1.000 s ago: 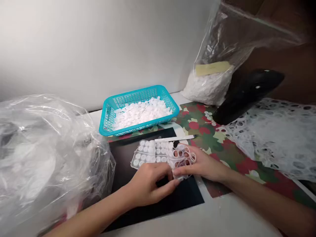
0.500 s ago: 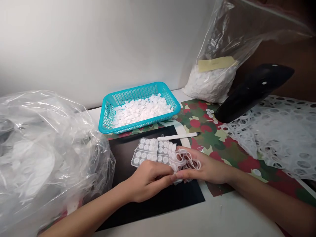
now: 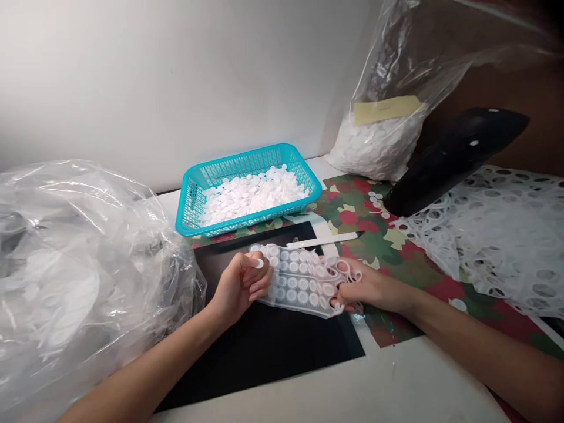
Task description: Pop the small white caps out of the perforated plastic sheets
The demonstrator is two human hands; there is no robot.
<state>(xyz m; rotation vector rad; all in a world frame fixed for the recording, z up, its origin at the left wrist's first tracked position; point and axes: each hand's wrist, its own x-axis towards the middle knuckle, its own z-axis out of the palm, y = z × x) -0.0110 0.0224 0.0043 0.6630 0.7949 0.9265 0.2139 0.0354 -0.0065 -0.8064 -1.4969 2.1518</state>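
Note:
A pale, translucent sheet with rows of round white discs (image 3: 304,284) is stretched above the black mat (image 3: 282,346). My right hand (image 3: 368,286) is closed on its right end, where stripped, empty rings (image 3: 348,270) curl over the fingers. At the sheet's left end, my left hand (image 3: 244,285) is curled, with a small white disc (image 3: 259,264) at its thumb tip. The fingers lie close against the sheet; whether they touch it I cannot tell. Behind the sheet lies a slim white tool (image 3: 326,239) with a dark tip.
A turquoise basket (image 3: 247,223) holding many loose white discs stands at the back. Clear plastic bags stand left (image 3: 101,282) and back right (image 3: 374,144), the latter with a yellow label. A black object (image 3: 458,158) leans near punched-out sheets (image 3: 506,235). Loose discs (image 3: 375,197) lie on the patterned cover.
My left hand has moved left and up from beside my right hand and now has a disc at its thumb. The sheet has shifted right and more of its front rows show.

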